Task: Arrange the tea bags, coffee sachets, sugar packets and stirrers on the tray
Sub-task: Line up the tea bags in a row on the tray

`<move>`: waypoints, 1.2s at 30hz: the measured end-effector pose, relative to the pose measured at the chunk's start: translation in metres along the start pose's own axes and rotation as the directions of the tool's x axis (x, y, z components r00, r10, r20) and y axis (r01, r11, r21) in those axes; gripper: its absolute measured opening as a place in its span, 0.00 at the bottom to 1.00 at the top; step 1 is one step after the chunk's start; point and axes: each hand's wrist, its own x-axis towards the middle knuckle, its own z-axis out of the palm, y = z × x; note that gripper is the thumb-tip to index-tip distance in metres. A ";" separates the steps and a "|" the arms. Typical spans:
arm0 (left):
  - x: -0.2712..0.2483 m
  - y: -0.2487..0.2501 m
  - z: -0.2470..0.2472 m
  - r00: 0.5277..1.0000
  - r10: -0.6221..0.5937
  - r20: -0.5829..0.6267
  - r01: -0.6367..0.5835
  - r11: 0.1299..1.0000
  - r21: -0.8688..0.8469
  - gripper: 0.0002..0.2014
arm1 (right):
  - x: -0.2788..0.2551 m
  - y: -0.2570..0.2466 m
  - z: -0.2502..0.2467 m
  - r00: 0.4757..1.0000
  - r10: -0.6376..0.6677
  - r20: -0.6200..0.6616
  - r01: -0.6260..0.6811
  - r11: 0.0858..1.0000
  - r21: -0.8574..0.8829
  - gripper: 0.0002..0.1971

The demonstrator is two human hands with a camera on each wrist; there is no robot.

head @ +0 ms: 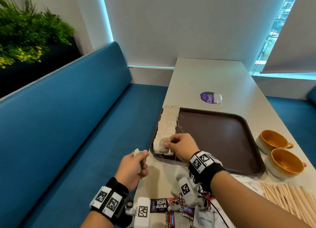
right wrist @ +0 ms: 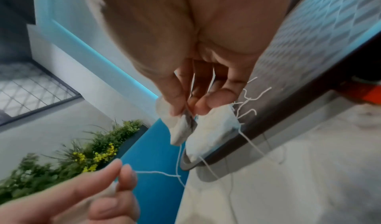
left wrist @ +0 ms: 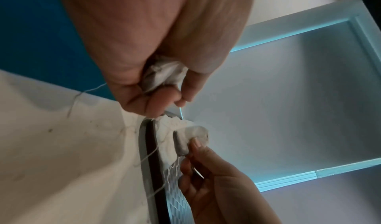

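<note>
A brown tray point(head: 222, 138) lies on the pale table, with a double row of white tea bags point(head: 168, 123) along its left edge. My right hand point(head: 179, 145) pinches a tea bag point(head: 163, 143) at the near end of that row; the same tea bag point(right wrist: 183, 129) hangs from its fingertips over the tray's corner. My left hand point(head: 135, 164) is just off the tray's near-left corner, fingers curled round more tea bags point(left wrist: 163, 75). Coffee sachets point(head: 167, 206), sugar packets point(head: 205, 217) and wooden stirrers point(head: 287, 198) lie on the table near me.
Two orange-lined cups point(head: 280, 152) stand to the right of the tray. A purple sticker point(head: 207, 97) and a clear wrapper point(head: 218, 98) lie beyond it. A blue bench point(head: 71, 118) runs along the table's left edge, with plants point(head: 25, 32) behind it.
</note>
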 end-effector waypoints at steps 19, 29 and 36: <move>0.035 -0.004 0.013 0.988 0.147 0.047 -0.153 0.885 0.440 0.07 | 0.014 -0.005 0.013 0.996 -0.003 0.084 0.022 0.972 -0.232 0.05; 0.033 -0.001 0.014 0.995 0.094 0.020 -0.095 0.927 0.363 0.15 | 0.020 -0.005 0.025 0.994 0.041 0.103 -0.008 0.951 -0.309 0.10; 0.015 0.013 0.008 0.990 0.032 0.139 -0.025 0.998 -0.052 0.25 | 0.003 -0.011 0.008 0.999 -0.025 0.048 0.031 0.990 -0.134 0.01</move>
